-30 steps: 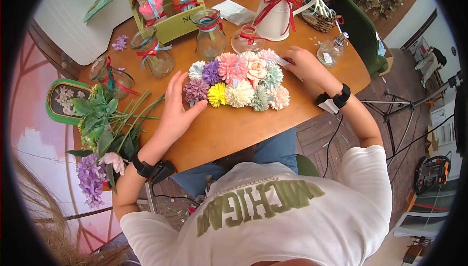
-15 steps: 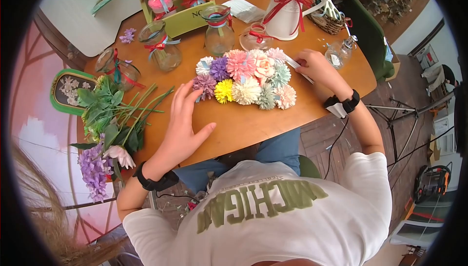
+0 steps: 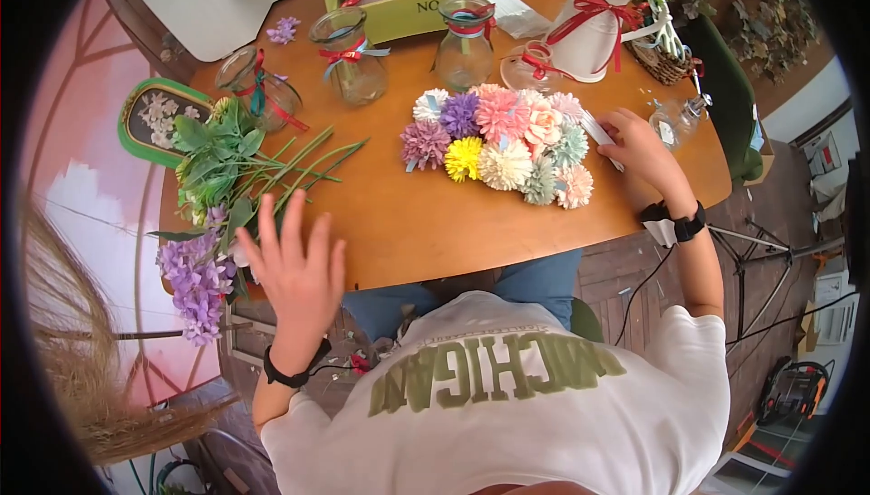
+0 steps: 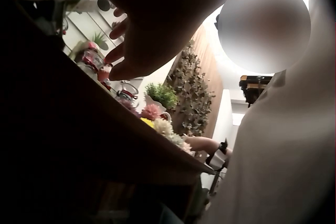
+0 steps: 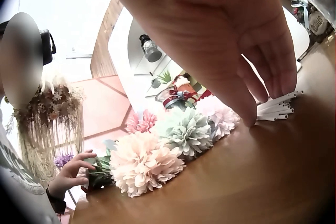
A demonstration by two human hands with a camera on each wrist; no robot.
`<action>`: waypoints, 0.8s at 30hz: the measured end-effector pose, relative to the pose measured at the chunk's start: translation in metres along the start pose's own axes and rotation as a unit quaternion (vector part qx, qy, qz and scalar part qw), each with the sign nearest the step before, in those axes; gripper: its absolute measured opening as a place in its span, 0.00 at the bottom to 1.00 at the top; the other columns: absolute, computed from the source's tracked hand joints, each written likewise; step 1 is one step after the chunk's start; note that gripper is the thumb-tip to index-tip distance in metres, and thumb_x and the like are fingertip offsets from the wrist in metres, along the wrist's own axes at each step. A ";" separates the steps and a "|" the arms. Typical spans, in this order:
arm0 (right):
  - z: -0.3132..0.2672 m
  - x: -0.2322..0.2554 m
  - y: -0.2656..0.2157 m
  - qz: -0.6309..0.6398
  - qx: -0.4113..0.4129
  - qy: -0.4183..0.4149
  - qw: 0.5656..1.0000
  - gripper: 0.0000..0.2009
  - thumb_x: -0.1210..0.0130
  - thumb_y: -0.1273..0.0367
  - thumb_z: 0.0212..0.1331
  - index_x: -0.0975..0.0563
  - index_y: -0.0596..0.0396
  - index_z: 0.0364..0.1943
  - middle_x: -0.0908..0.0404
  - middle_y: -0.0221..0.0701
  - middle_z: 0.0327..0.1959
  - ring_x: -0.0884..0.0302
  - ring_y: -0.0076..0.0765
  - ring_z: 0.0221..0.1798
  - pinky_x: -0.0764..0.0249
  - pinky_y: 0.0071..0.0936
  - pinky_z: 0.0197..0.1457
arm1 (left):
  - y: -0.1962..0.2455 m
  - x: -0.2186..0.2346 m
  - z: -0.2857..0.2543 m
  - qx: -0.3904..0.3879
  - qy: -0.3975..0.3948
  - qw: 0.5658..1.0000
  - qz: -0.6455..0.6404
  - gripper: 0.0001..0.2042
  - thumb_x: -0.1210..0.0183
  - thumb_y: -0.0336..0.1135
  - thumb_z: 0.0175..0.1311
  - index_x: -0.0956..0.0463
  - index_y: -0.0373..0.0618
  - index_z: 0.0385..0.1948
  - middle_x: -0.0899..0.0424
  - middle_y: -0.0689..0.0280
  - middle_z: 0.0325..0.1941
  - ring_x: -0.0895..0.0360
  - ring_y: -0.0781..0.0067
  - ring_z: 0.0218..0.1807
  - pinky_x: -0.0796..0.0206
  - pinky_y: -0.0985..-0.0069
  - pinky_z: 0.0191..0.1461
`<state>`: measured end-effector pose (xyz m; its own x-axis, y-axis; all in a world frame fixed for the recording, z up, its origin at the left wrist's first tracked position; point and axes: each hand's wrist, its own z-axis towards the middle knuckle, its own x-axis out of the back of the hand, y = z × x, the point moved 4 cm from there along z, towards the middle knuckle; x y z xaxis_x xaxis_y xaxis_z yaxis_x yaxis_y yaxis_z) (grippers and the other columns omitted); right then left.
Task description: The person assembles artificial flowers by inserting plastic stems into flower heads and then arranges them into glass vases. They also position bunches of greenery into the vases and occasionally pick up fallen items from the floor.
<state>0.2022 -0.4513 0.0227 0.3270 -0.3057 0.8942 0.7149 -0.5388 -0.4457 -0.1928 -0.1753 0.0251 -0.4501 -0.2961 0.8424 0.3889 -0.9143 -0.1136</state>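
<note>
My left hand [image 3: 297, 273] hangs with fingers spread and holds nothing, just right of the purple flowers [image 3: 198, 286] and beside the green stems [image 3: 313, 161] at the table's left. In the left wrist view the left hand [image 4: 152, 35] is dark, its fingers apart. My right hand [image 3: 642, 152] has its fingers and thumb on a bundle of thin white sticks [image 3: 600, 140], seen end-on as white tubes [image 5: 277, 109] in the right wrist view. Against the bundle lies a cluster of pompom flowers in pink, purple, yellow, cream and pale green [image 3: 503, 164], flat on the table.
Ribboned glass vases [image 3: 353, 78] stand behind the flowers. Farther back are a green box [image 3: 408, 10], a white pitcher [image 3: 584, 46] with a plant and a wicker basket [image 3: 662, 62]. A glass bottle [image 3: 669, 123] stands right, a green-framed picture [image 3: 145, 146] left.
The left hand has moved away from the pompom cluster, leftward to the green stems, with its fingers spreading. The right hand stays at the white sticks. The head view has shifted.
</note>
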 end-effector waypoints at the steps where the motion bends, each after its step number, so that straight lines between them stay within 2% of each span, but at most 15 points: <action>1: -0.001 0.001 -0.001 -0.014 -0.011 -0.007 1.000 0.20 0.34 0.73 0.55 0.21 0.62 0.53 0.20 0.42 0.47 0.18 0.46 0.51 0.21 0.37 0.56 | -0.008 -0.001 -0.002 0.028 -0.006 0.999 0.034 0.19 0.34 0.35 0.60 0.21 0.46 0.54 0.33 0.56 0.76 0.47 0.39 0.81 0.63 0.29 0.77; 2: -0.003 0.001 -0.003 -0.027 -0.022 -0.014 0.999 0.21 0.34 0.73 0.57 0.22 0.61 0.55 0.21 0.40 0.49 0.19 0.44 0.52 0.20 0.36 0.56 | -0.017 -0.003 -0.002 0.056 -0.011 0.996 0.068 0.19 0.35 0.35 0.61 0.20 0.47 0.55 0.33 0.57 0.76 0.47 0.39 0.81 0.64 0.29 0.78; 4: -0.010 0.004 -0.014 -0.040 -0.007 0.000 0.999 0.21 0.34 0.73 0.57 0.22 0.60 0.56 0.21 0.40 0.50 0.20 0.45 0.54 0.21 0.36 0.56 | -0.039 -0.015 -0.008 0.065 -0.015 0.994 0.087 0.17 0.38 0.33 0.64 0.20 0.46 0.55 0.32 0.57 0.76 0.47 0.41 0.81 0.65 0.30 0.78; 6: -0.019 0.007 -0.026 -0.053 0.007 0.021 0.998 0.21 0.35 0.72 0.58 0.23 0.60 0.57 0.22 0.40 0.51 0.20 0.46 0.55 0.21 0.36 0.56 | -0.055 -0.029 -0.012 0.018 -0.036 0.988 0.152 0.16 0.41 0.30 0.63 0.19 0.44 0.54 0.28 0.58 0.73 0.42 0.46 0.80 0.60 0.29 0.78; 7: -0.024 0.010 -0.033 -0.057 0.019 0.066 0.996 0.21 0.34 0.71 0.58 0.22 0.60 0.56 0.21 0.42 0.52 0.21 0.50 0.55 0.23 0.38 0.57 | -0.059 -0.032 -0.011 0.006 -0.039 0.987 0.153 0.17 0.44 0.29 0.63 0.20 0.44 0.54 0.28 0.58 0.72 0.41 0.52 0.80 0.59 0.30 0.78; 8: -0.030 0.012 -0.039 -0.061 0.031 0.111 0.992 0.20 0.34 0.70 0.58 0.22 0.59 0.54 0.21 0.44 0.53 0.22 0.55 0.56 0.25 0.41 0.58 | -0.064 -0.032 -0.009 0.006 -0.037 0.987 0.154 0.17 0.44 0.29 0.63 0.20 0.44 0.54 0.28 0.58 0.72 0.41 0.52 0.80 0.59 0.30 0.78; 9: -0.035 0.011 -0.042 -0.061 0.031 0.113 0.991 0.20 0.34 0.70 0.58 0.22 0.59 0.54 0.21 0.44 0.53 0.22 0.55 0.56 0.25 0.41 0.58 | -0.067 -0.034 -0.007 -0.008 -0.047 0.985 0.167 0.17 0.42 0.29 0.64 0.20 0.44 0.55 0.28 0.60 0.72 0.40 0.52 0.80 0.60 0.30 0.79; 11: -0.046 0.013 -0.045 -0.035 0.029 0.188 0.981 0.18 0.35 0.70 0.60 0.22 0.59 0.54 0.21 0.43 0.55 0.21 0.52 0.56 0.25 0.39 0.58 | -0.077 -0.038 -0.003 -0.022 -0.056 0.982 0.179 0.16 0.41 0.30 0.65 0.20 0.44 0.55 0.28 0.61 0.72 0.40 0.53 0.79 0.61 0.31 0.79; 12: -0.050 0.009 -0.045 -0.037 0.029 0.188 0.981 0.18 0.35 0.70 0.60 0.22 0.59 0.54 0.21 0.43 0.55 0.21 0.52 0.56 0.25 0.39 0.58 | -0.082 -0.042 0.000 -0.030 -0.054 0.981 0.185 0.18 0.41 0.32 0.65 0.21 0.45 0.56 0.28 0.61 0.72 0.40 0.55 0.80 0.61 0.31 0.79; 15: -0.066 -0.003 -0.049 0.044 0.028 0.300 0.952 0.14 0.37 0.72 0.62 0.21 0.59 0.52 0.20 0.39 0.56 0.22 0.45 0.57 0.25 0.34 0.56 | -0.082 -0.045 0.004 -0.030 -0.051 0.985 0.163 0.21 0.39 0.38 0.64 0.22 0.47 0.59 0.28 0.63 0.73 0.41 0.58 0.80 0.61 0.31 0.79; 19: -0.076 -0.041 -0.039 0.095 0.027 0.348 0.932 0.12 0.38 0.75 0.62 0.21 0.60 0.49 0.20 0.41 0.55 0.22 0.47 0.58 0.26 0.35 0.58 | -0.065 -0.038 0.002 -0.028 -0.051 0.990 0.126 0.25 0.36 0.45 0.65 0.24 0.50 0.63 0.30 0.65 0.75 0.43 0.59 0.81 0.63 0.33 0.80; 20: -0.078 -0.044 -0.039 0.098 0.027 0.348 0.932 0.12 0.38 0.75 0.62 0.21 0.60 0.49 0.20 0.41 0.55 0.22 0.47 0.58 0.26 0.35 0.58 | -0.059 -0.034 0.000 -0.033 -0.044 0.993 0.103 0.26 0.34 0.42 0.63 0.24 0.48 0.63 0.28 0.63 0.73 0.39 0.56 0.79 0.61 0.34 0.80; 22: -0.081 -0.045 -0.044 0.018 0.045 0.388 0.921 0.12 0.39 0.76 0.61 0.21 0.60 0.49 0.20 0.41 0.54 0.21 0.47 0.57 0.26 0.35 0.59 | -0.050 -0.027 -0.008 -0.068 0.005 0.996 0.063 0.25 0.33 0.38 0.63 0.24 0.46 0.62 0.26 0.60 0.71 0.34 0.54 0.76 0.57 0.35 0.79; 23: -0.081 -0.043 -0.046 0.020 0.046 0.397 0.917 0.12 0.39 0.77 0.61 0.21 0.60 0.48 0.19 0.41 0.53 0.21 0.46 0.57 0.26 0.36 0.59 | -0.042 -0.021 -0.010 -0.090 0.031 0.994 0.053 0.19 0.34 0.34 0.62 0.21 0.42 0.55 0.21 0.58 0.64 0.27 0.52 0.70 0.46 0.39 0.76; 24: -0.080 -0.044 -0.046 0.022 0.044 0.394 0.918 0.12 0.39 0.77 0.61 0.21 0.60 0.48 0.19 0.41 0.53 0.21 0.46 0.57 0.26 0.36 0.59 | -0.039 -0.020 -0.013 -0.090 0.027 0.994 0.053 0.19 0.34 0.34 0.62 0.21 0.42 0.55 0.21 0.58 0.64 0.27 0.52 0.70 0.46 0.39 0.76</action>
<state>0.1054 -0.4759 0.0011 -0.1676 -0.8175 0.5510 0.7705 -0.4573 -0.4441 -0.2098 -0.1369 0.0061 -0.4591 -0.4038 0.7913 0.2883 -0.9103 -0.2972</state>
